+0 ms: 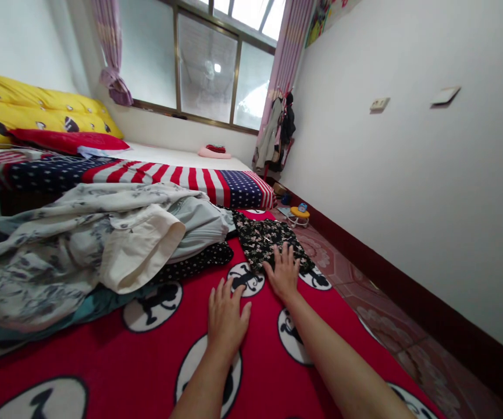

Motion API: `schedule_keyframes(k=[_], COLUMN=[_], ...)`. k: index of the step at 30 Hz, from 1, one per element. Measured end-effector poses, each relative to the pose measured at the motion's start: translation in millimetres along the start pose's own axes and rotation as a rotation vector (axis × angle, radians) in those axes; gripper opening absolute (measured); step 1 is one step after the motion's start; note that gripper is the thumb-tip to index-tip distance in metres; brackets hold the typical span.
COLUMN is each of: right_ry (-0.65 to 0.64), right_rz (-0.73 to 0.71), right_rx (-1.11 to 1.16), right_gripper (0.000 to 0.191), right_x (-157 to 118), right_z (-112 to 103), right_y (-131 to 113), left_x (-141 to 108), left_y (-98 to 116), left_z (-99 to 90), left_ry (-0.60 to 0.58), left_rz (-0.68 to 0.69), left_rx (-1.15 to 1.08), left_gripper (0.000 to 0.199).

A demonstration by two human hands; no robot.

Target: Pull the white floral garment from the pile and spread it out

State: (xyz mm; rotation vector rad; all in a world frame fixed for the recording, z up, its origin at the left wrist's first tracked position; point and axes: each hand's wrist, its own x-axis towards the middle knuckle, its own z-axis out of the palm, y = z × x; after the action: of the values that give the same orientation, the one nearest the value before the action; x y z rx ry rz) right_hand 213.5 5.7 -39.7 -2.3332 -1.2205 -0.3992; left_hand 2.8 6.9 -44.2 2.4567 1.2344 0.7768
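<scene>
My left hand (227,317) rests over the red blanket (120,366) with its fingers spread and nothing in it. Further right, my right hand (284,272) has its fingers apart at the near edge of a black floral garment (264,235), which lies flat on the blanket; the fingertips overlap the cloth. To the left of both hands is a heap of clothes: a white patterned cloth (37,262), a cream piece (140,250), a pale grey garment (201,224) and a black dotted one (201,260) beneath.
Behind the heap stands another bed with a striped, starred cover (159,174), a red pillow (70,141) and a yellow cushion (42,105). A small yellow stool (300,213) is on the tiled floor near the white wall (408,174). Clothes hang on a rack (275,131).
</scene>
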Motion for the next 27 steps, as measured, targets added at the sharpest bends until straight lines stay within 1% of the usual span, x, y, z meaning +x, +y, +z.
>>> schedule_keyframes(k=[2,3,4,6,7,8,10,11,12,14,18,20,21,23,25,27], right_ry=[-0.122,-0.164,-0.175,-0.133,-0.120,-0.127,-0.188,-0.230,-0.258,-0.267,-0.231,-0.207,-0.199,-0.190,-0.189,-0.188], right_rz=[-0.078,-0.074,-0.050,-0.040,-0.080,-0.151,-0.321,-0.377,-0.398,-0.376,-0.335,-0.326,-0.327,-0.333,-0.341,-0.344], right_rx=[-0.039,-0.046,-0.052,-0.048,-0.027,0.008,0.108,0.157,0.198,0.261,0.392,0.435,0.446,0.449,0.440,0.424], right_gripper=[0.054,0.053,0.053,0.053,0.053,0.052,0.049,0.047,0.046,0.042,0.034,0.032,0.031,0.031,0.031,0.032], right_x=[-1.4,-3.2,-6.3,-18.6,-27.9,-38.7,-61.3,-71.0,-78.6,-86.0,-82.1,-79.6,-79.2,-79.5,-80.4,-80.9], right_z=[-1.6,-2.7,-3.8,-5.5,-6.0,-6.3,-6.7,-7.2,-8.0,-10.2,-12.6,-11.7,-10.9,-9.2,-7.8,-6.9], right_y=[-5.9,-10.0,-15.0,-28.7,-36.9,-45.5,-61.2,-67.3,-71.8,-75.8,-72.1,-69.8,-69.2,-68.9,-69.3,-70.2], left_x=[0.4,0.5,0.6,1.4,2.4,3.8,7.4,9.4,11.0,13.0,10.7,9.4,9.5,11.9,16.5,21.4], left_y=[0.0,0.1,0.1,0.0,-0.4,-1.2,-4.0,-6.0,-8.2,-12.5,-14.6,-14.3,-15.4,-23.4,-41.2,-67.6], left_z=[0.2,0.2,0.2,0.0,-0.1,-0.3,-0.5,-0.5,-0.3,0.3,-4.5,-14.7,-22.3,-42.7,-67.8,-94.5], left_ry=[-0.005,-0.005,-0.001,0.029,0.065,0.110,0.208,0.251,0.285,0.339,0.452,0.520,0.557,0.617,0.634,0.599], left_rz=[-0.005,-0.007,-0.010,-0.025,-0.042,-0.065,-0.121,-0.146,-0.167,-0.191,-0.205,-0.191,-0.171,-0.106,-0.039,-0.001], left_rx=[-0.018,-0.032,-0.052,-0.147,-0.226,-0.310,-0.448,-0.488,-0.508,-0.531,-0.533,-0.476,-0.412,-0.213,0.022,0.203], left_gripper=[0.038,0.038,0.038,0.037,0.037,0.038,0.039,0.038,0.038,0.036,0.038,0.043,0.047,0.056,0.067,0.079])
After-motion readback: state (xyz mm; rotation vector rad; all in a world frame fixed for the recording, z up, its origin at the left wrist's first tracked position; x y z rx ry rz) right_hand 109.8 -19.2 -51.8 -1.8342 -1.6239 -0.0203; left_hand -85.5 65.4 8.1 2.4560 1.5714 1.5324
